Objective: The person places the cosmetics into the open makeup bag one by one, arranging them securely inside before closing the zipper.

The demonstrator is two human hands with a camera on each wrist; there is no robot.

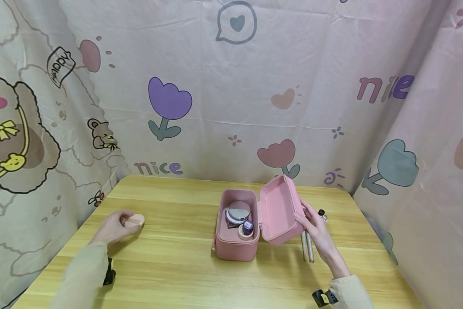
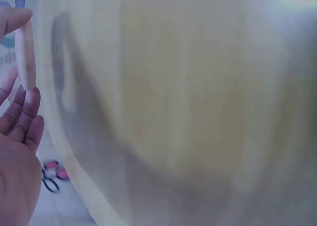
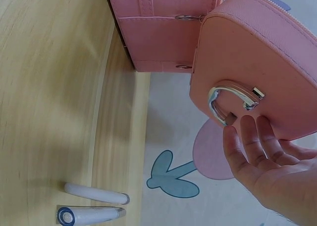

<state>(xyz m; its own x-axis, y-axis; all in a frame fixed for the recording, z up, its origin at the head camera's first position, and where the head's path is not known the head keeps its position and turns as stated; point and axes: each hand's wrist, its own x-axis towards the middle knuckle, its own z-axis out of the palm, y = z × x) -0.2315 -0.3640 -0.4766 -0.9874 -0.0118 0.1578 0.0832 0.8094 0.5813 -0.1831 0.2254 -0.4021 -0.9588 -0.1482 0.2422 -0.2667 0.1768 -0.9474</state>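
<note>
My left hand [image 1: 113,228] pinches a flat beige powder puff [image 1: 136,220] between thumb and fingers, just above the left side of the table. On edge, the puff [image 2: 26,57] looks thin in the left wrist view. A pink cosmetic case [image 1: 236,252] stands unzipped at the middle, its lid [image 1: 276,207] swung out to the right. With my right hand [image 1: 317,234] I hold the lid's outer edge; in the right wrist view its fingers touch the outside near the carry handle [image 3: 230,99], and the thumb is hidden. Inside lie a silver round compact [image 1: 239,210] and a purple-topped jar [image 1: 248,226].
Two slim silvery tubes [image 1: 311,249] lie on the wooden table [image 1: 169,266] beneath my right hand. A small black-capped item [image 1: 322,213] is behind that hand, partly covered. Patterned curtains [image 1: 231,94] hang behind the table and along both sides.
</note>
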